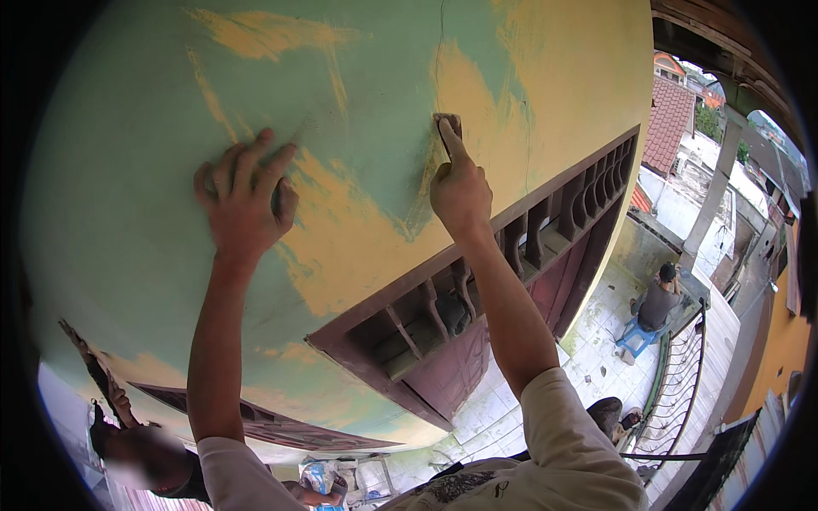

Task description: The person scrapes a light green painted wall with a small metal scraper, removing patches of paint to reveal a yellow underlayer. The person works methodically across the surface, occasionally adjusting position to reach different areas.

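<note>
Scraper (452, 124) (small, dark, flat; exact kind unclear), head view: lies against the painted wall (136, 187) just past 12 o'clock from picture centre, at the 11 o'clock tip of the right hand (461, 194).

Head view, right hand: forefinger stretched along the scraper's back, remaining fingers curled in; tool appears pinched between forefinger and the thumb side, though the thumb's own contact is hidden.

Head view, left hand (242, 209): toward 10 o'clock, fingers spread over the green paint. Dark patch beside the thumb; cannot tell whether it is shadow or an object.

Surroundings: yellow patches about both hands; thin crack (440, 43) at 12 o'clock from the scraper; brown vent frame (417, 277) at 6 o'clock from the right hand.

Handling, judged: light and stiff, unlikely to break, might skid on smooth paint. Best hold: the end toward the palm, forefinger flat on the back for even pressure, fingertips clear of the leading edge. Material not readable at this size.
</note>
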`<state>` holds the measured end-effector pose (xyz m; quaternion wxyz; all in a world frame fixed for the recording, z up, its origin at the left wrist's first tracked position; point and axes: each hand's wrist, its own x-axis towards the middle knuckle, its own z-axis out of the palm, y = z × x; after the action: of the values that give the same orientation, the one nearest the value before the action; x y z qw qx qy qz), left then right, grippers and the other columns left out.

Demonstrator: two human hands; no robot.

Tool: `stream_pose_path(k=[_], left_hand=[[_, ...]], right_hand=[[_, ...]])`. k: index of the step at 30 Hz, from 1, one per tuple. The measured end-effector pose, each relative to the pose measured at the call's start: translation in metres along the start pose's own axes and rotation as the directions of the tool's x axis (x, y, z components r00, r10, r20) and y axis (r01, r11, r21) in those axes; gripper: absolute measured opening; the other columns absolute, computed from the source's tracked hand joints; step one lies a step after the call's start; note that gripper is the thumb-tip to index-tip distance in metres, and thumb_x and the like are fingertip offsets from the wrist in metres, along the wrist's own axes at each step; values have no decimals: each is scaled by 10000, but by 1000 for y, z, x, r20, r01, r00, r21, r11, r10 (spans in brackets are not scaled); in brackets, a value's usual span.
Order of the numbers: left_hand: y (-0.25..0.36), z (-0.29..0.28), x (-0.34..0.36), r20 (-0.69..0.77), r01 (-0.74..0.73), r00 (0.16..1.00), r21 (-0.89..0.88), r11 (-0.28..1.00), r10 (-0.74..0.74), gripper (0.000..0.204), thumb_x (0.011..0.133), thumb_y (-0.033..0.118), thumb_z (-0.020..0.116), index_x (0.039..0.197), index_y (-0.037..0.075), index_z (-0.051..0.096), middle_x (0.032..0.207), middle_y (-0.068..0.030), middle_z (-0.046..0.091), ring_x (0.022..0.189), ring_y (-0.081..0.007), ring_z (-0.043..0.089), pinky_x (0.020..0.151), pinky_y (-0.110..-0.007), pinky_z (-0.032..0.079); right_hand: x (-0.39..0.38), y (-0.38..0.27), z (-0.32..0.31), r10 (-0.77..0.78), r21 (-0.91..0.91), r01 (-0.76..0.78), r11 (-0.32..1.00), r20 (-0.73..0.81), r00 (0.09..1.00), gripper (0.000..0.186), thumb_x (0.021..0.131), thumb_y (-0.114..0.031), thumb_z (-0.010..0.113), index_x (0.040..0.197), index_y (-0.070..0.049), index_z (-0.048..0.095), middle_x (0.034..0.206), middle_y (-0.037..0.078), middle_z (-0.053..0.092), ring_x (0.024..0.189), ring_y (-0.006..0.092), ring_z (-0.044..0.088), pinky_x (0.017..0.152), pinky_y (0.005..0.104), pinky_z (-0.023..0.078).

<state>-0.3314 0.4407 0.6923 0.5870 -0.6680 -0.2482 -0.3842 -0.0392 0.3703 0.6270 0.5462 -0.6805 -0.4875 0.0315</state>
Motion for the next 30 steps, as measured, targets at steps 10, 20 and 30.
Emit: stream_pose_path(k=[10, 20, 30], left_hand=[[-5, 2, 3, -23, -33, 999, 30, 999, 34, 484, 839, 276, 693, 1315, 353, 733, 1461, 97, 634, 1279, -202, 574, 1124, -582, 351], [-3, 3, 3, 4, -22, 1000, 63, 998, 22, 465, 861, 290, 673, 1313, 385, 734, 1433, 118, 634, 1278, -195, 551, 1101, -579, 339], [-7, 3, -3, 64, -78, 995, 4, 997, 78, 464, 877, 264, 680, 1320, 392, 729, 1454, 93, 610, 1259, -222, 539, 1111, -592, 339]], right_hand=[[1, 4, 6, -42, 28, 43, 999, -40, 998, 724, 978, -45, 528, 1662, -268, 450, 935, 262, 761, 823, 470, 741, 815, 573, 590], [-7, 3, 4, -59, -33, 58, 998, -36, 998, 707, 971, -54, 554, 1643, -258, 476, 890, 237, 768, 841, 435, 775, 821, 570, 607], [-2, 1, 4, -40, -13, 39, 999, -18, 999, 718, 997, -71, 524, 1670, -303, 431, 944, 226, 775, 880, 418, 782, 826, 536, 622]])
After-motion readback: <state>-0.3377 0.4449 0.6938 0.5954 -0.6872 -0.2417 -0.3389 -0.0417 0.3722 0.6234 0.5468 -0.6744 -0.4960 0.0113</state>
